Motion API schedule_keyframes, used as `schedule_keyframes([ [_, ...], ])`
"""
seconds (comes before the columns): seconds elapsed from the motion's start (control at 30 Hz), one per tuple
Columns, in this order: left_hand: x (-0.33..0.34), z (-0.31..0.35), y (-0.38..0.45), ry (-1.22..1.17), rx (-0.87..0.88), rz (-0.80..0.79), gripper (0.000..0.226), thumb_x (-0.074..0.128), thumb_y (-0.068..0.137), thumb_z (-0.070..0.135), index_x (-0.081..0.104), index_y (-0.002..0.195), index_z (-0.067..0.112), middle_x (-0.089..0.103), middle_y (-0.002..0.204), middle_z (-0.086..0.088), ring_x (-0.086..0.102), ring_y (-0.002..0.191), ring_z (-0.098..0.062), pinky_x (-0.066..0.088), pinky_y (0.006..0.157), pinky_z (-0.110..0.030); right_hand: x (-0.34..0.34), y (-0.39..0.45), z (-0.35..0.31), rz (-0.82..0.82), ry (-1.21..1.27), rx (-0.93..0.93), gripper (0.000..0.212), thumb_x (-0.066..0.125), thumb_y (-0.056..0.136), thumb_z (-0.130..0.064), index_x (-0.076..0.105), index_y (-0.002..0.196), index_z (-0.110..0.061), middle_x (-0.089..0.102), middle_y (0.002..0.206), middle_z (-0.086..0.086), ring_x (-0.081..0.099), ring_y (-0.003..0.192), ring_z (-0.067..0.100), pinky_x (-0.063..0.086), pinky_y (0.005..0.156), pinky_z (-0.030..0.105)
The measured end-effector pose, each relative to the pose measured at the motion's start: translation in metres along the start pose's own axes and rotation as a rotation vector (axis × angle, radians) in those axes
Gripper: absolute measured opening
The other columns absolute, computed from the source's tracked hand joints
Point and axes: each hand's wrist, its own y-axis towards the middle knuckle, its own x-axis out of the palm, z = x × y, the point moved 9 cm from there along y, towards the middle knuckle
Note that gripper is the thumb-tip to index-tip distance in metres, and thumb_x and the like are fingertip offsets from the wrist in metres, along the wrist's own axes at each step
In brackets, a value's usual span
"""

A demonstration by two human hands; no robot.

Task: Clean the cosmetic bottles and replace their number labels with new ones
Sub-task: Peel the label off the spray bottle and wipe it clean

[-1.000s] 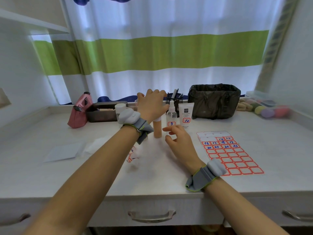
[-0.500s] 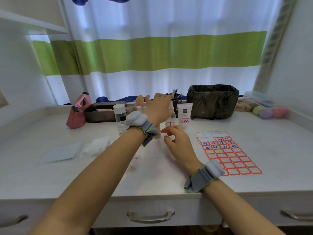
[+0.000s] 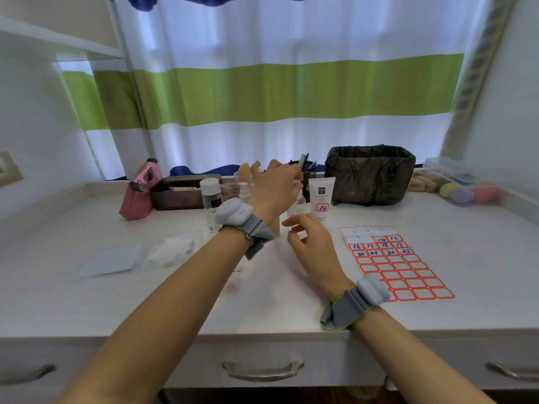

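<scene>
- Reaching far across the table (image 3: 437, 313), the left hand (image 3: 272, 189) was raised, fingers loosely spread, grasping nothing visible.
- Right hand (image 3: 313, 243) hovered half-curled, empty, just near the spray bottle (image 3: 298, 206).
- White tube (image 3: 321, 198) stood right of it; label sheet (image 3: 393, 263) lay further right.

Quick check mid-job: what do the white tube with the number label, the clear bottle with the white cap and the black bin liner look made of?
White tube: looks like soft matte plastic, opaque with printed text. Clear bottle: see-through, glossy body, plastic or glass, hard to tell; its cap looks like white plastic. Bin liner: thin black plastic film, crinkled and shiny.
</scene>
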Motion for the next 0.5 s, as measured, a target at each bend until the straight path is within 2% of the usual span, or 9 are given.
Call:
schedule_keyframes([
  [0.1,-0.005,-0.003,-0.004,-0.047,-0.014,0.009,0.018,0.049,0.091,0.022,0.063,0.103,0.023,0.065,0.105,0.007,0.043,0.119,-0.015,0.015,0.107,-0.048,-0.004,0.0,0.0,0.047,0.022,0.0,0.017,0.051,0.088,-0.003,0.057,0.1,-0.014,0.056,0.104,-0.001,0.053,0.089,0.007,0.041,0.069,0.006],
  [0.2,-0.015,-0.007,-0.01,-0.135,-0.042,0.038,0.018,0.049,0.09,0.022,0.065,0.1,0.024,0.066,0.098,0.008,0.043,0.117,-0.013,0.014,0.107,-0.047,-0.007,0.001,-0.001,0.085,0.057,-0.017,0.021,0.056,0.086,-0.003,0.05,0.1,-0.018,0.054,0.103,0.001,0.052,0.091,0.013,0.042,0.073,0.016],
  [0.3,-0.028,-0.013,-0.015,-0.228,-0.08,0.057,0.018,0.05,0.09,0.023,0.066,0.098,0.024,0.066,0.094,0.008,0.043,0.114,-0.013,0.012,0.106,-0.043,-0.012,0.0,0.0,0.139,0.075,-0.026,0.035,0.061,0.083,-0.007,0.043,0.107,-0.025,0.047,0.108,-0.005,0.049,0.097,0.012,0.046,0.076,0.025],
  [0.4,-0.042,-0.02,-0.02,-0.262,-0.107,0.078,0.017,0.051,0.09,0.024,0.067,0.097,0.027,0.065,0.093,0.01,0.043,0.113,-0.013,0.014,0.104,-0.042,-0.014,-0.001,-0.001,0.162,0.059,-0.023,0.047,0.065,0.082,-0.014,0.039,0.119,-0.029,0.04,0.114,-0.013,0.045,0.1,0.007,0.043,0.076,0.018],
  [0.5,-0.054,-0.025,-0.025,-0.291,-0.128,0.082,0.014,0.052,0.091,0.026,0.065,0.094,0.029,0.06,0.085,0.015,0.043,0.111,-0.011,0.018,0.1,-0.04,-0.006,0.0,0.001,0.083,0.09,-0.001,0.055,0.065,0.084,-0.019,0.036,0.129,-0.032,0.042,0.119,-0.013,0.045,0.103,0.003,0.04,0.076,0.015],
])
